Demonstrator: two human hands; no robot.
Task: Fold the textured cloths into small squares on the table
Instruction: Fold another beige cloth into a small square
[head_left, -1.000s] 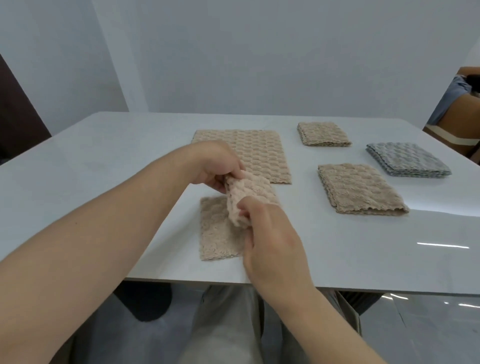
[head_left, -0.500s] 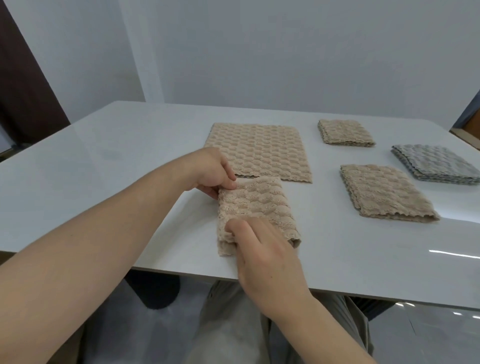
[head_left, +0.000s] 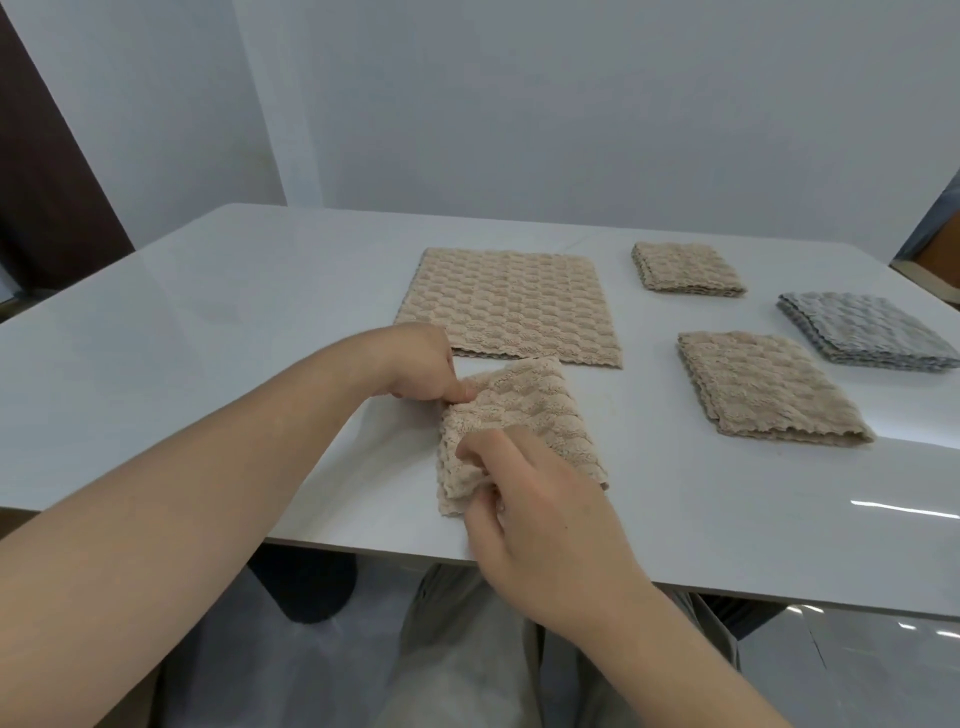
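Left hand pinches far corner, right hand pinches near corner of cloth, apparently squaring fold on surface

Plain pale walls — glossy white table, shiny grey floor.

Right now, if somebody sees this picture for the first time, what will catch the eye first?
First the two bare hands at the near table edge: the left hand and right hand pinch a half-folded beige cloth. Just behind it lies a large flat beige cloth. To the right, three folded squares rest on the white table: two beige ones and a grey one.
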